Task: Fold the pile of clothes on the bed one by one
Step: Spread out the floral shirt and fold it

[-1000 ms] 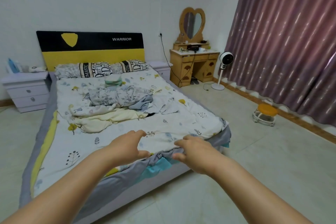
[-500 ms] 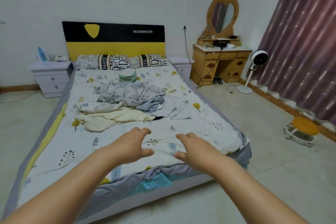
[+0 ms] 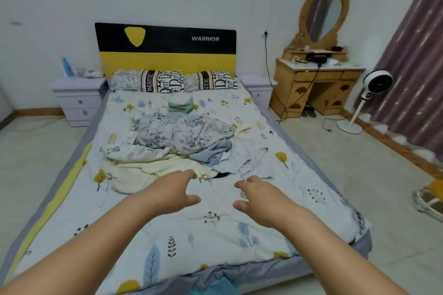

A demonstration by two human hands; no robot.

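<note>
A loose pile of clothes [image 3: 182,141] lies across the middle of the bed [image 3: 215,230]: floral grey-white pieces on top, a cream garment [image 3: 143,170] at the near left, pale blue cloth [image 3: 211,153] at the right. A small folded green-and-white piece [image 3: 180,104] sits behind the pile, near the pillows. My left hand [image 3: 171,193] and my right hand [image 3: 261,199] reach out side by side over the leaf-print sheet, just short of the pile. Both have relaxed, spread fingers and hold nothing.
Two pillows [image 3: 175,80] lie against the black-and-yellow headboard [image 3: 165,49]. Pale nightstands [image 3: 79,98] flank the bed. A wooden dresser with a heart mirror [image 3: 318,79], a standing fan [image 3: 369,93] and a cable on the floor are at the right, before a curtain [image 3: 417,67].
The view has swung left and closer to the bed. Both hands have moved forward from the foot edge over the sheet toward the pile, staying empty.
</note>
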